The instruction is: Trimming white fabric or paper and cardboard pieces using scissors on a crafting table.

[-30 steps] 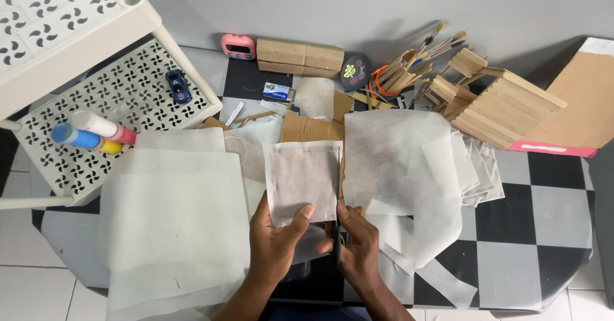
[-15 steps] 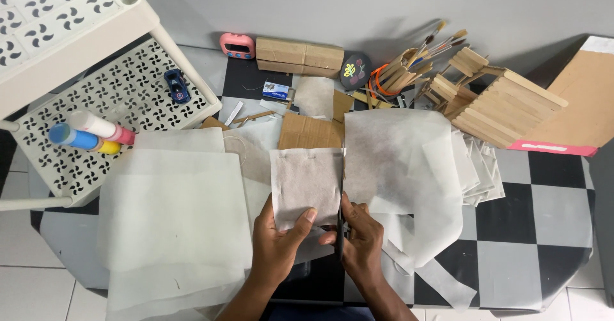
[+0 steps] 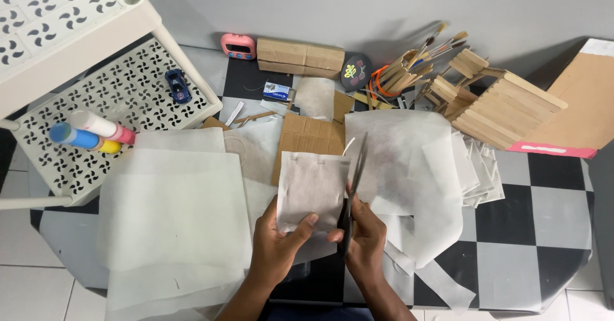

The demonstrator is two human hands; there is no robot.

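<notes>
My left hand (image 3: 276,244) holds a small square of thin whitish fabric-like paper (image 3: 312,188) by its lower edge, thumb on top. My right hand (image 3: 364,239) grips a pair of scissors (image 3: 354,187); the blades point away from me and run along the right edge of the square. Both hands sit close together over the near edge of a black-and-white chequered table (image 3: 543,231). Larger white sheets lie to the left (image 3: 173,206) and right (image 3: 409,167) of the hands.
A white perforated shelf rack (image 3: 83,123) at left carries glue tubes (image 3: 89,132) and a small blue toy car (image 3: 177,86). At the back lie brown cardboard pieces (image 3: 300,57), a pink timer (image 3: 238,46), paintbrushes (image 3: 435,43) and a wooden stick structure (image 3: 492,100).
The square of paper has shifted slightly and the scissors have come up along its right edge, blades now extended forward. My hands stay at the table's near edge.
</notes>
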